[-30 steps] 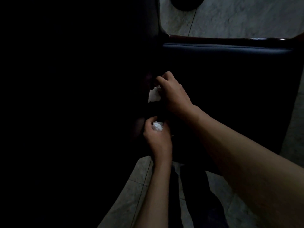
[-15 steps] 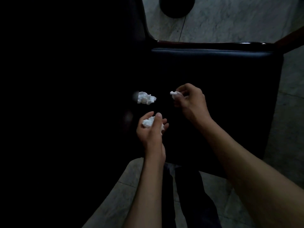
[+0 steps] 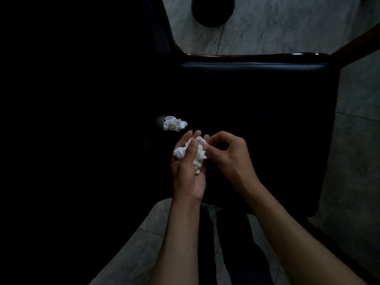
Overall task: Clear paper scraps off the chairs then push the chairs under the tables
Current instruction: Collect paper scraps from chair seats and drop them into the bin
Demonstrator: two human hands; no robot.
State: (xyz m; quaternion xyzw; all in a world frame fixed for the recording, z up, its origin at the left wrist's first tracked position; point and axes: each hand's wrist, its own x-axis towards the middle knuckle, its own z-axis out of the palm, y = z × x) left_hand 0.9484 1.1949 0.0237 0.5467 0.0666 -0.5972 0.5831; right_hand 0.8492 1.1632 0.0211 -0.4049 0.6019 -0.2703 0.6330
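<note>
A dark padded chair seat (image 3: 267, 110) fills the middle of the view. One crumpled white paper scrap (image 3: 174, 123) lies on the seat's left part. Just below it my left hand (image 3: 189, 177) is turned palm up and holds several white scraps (image 3: 198, 154), with the thumb lying over them. My right hand (image 3: 230, 155) is against the left palm, its fingers curled and its fingertips pinching a scrap at the pile.
The chair's wooden frame (image 3: 257, 56) runs along the far edge, with a wooden arm (image 3: 359, 44) at the upper right. Grey marble floor (image 3: 287, 23) surrounds it. A dark round object (image 3: 212, 11) stands on the floor beyond. The left side is black.
My right hand picked a scrap from the seat's left edge and carried it down to my left palm. The left hand turned palm up. One scrap stays on the seat.
</note>
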